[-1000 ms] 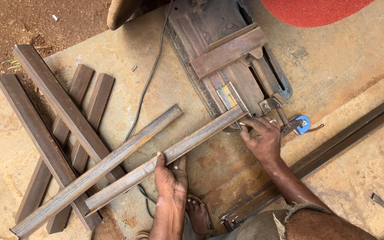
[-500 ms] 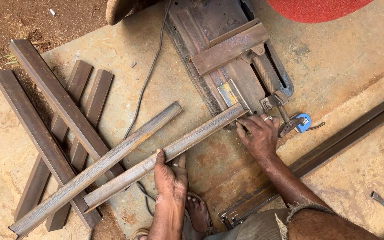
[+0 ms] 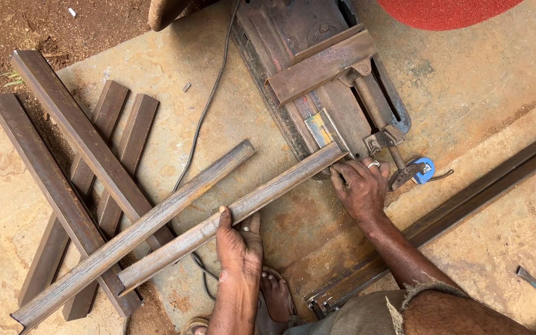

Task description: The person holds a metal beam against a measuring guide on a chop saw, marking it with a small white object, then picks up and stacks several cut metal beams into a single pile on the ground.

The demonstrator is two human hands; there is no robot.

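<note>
The rusty angle-iron bar (image 3: 231, 214) lies slanting across the concrete slab (image 3: 479, 80), its far-right end at the saw vise (image 3: 336, 99); judged stiff, heavy and sharp-edged, it is clasped mid-length by the left hand (image 3: 238, 243), the right hand (image 3: 360, 186) closed around its end.

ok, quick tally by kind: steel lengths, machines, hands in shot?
Loose angle-iron lengths on the slab: 6, including the angle iron held by both hands
Long steel section along the right edge: 1
Chop saw base with screw vise: 1
Red cutting disc: 1
Hands: 2, left hand, right hand
Total: 11
</note>
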